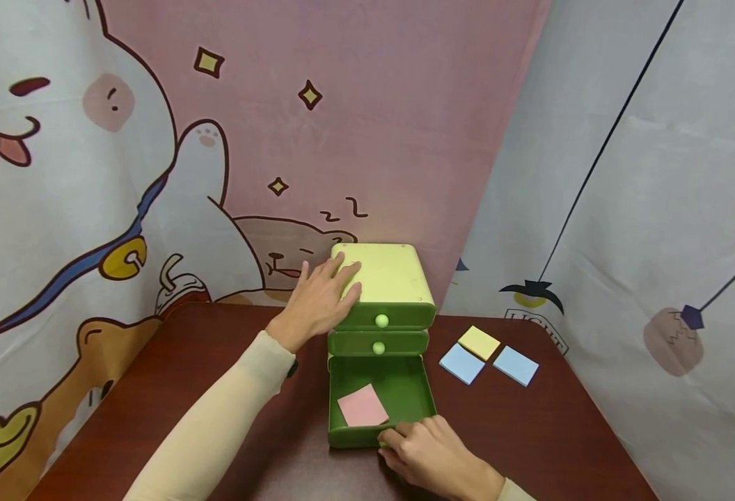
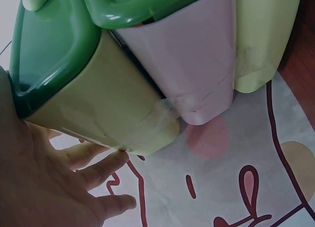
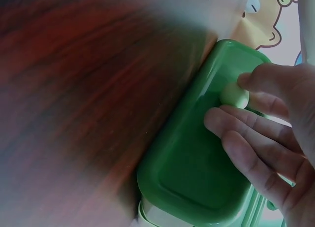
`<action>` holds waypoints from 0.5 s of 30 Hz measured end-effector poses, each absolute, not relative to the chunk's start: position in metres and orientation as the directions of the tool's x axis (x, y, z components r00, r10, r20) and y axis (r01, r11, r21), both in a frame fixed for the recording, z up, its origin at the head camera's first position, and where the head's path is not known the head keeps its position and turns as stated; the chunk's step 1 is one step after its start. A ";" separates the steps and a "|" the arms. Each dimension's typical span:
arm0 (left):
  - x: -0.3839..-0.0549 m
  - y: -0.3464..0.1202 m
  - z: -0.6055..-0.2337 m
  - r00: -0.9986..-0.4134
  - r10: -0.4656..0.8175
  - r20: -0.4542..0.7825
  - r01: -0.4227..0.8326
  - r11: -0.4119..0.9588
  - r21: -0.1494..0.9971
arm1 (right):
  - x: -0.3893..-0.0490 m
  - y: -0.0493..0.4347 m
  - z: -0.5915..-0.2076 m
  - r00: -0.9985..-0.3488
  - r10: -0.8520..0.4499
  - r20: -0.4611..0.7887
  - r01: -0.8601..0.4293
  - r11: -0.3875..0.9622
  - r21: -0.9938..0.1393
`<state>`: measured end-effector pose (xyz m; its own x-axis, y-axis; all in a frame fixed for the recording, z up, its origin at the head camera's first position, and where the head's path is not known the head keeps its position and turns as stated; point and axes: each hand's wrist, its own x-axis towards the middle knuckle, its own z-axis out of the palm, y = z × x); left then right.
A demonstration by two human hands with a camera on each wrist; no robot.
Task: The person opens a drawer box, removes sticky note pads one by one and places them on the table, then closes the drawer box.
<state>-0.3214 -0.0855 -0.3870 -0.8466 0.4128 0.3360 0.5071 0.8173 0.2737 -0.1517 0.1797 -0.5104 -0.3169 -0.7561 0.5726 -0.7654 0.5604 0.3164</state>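
Note:
A small drawer cabinet (image 1: 392, 271) with a pale yellow top and green drawer fronts stands on the table. My left hand (image 1: 320, 299) rests on the left of its top, fingers straight and spread; the left wrist view shows them against the cabinet's side. The bottom drawer (image 1: 411, 393) is pulled out, and a pink sticky note pad (image 1: 364, 406) lies inside it. At the drawer's front, my right hand (image 1: 433, 452) pinches the round pale green knob (image 3: 233, 96) between thumb and fingers. Both upper drawers, with knobs (image 1: 381, 321) like it, are closed.
Right of the cabinet lie a yellow sticky note pad (image 1: 479, 342), a blue pad (image 1: 461, 363) touching or close to it, and another blue pad (image 1: 516, 365). The dark red-brown table (image 1: 217, 390) meets a cartoon-printed cloth (image 1: 374, 139) behind.

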 end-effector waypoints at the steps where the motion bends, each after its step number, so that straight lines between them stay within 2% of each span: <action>1: -0.321 -0.085 -0.387 -0.847 0.413 0.335 0.506 0.818 0.272 | -0.152 0.180 -0.510 -0.315 -0.758 0.572 -0.766 0.558 0.318; 8: -0.321 -0.085 -0.385 -0.848 0.413 0.333 0.506 0.818 0.274 | -0.151 0.181 -0.507 -0.328 -0.766 0.553 -0.770 0.556 0.313; 15: -0.320 -0.085 -0.386 -0.851 0.411 0.328 0.501 0.821 0.272 | -0.151 0.183 -0.501 -0.364 -0.766 0.530 -0.794 0.553 0.254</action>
<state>-0.3204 -0.0854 -0.3861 -0.8507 0.4107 0.3279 0.5015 0.8211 0.2725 -0.1509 0.1833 -0.5014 -0.3642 -0.7660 0.5297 -0.7935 0.5529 0.2541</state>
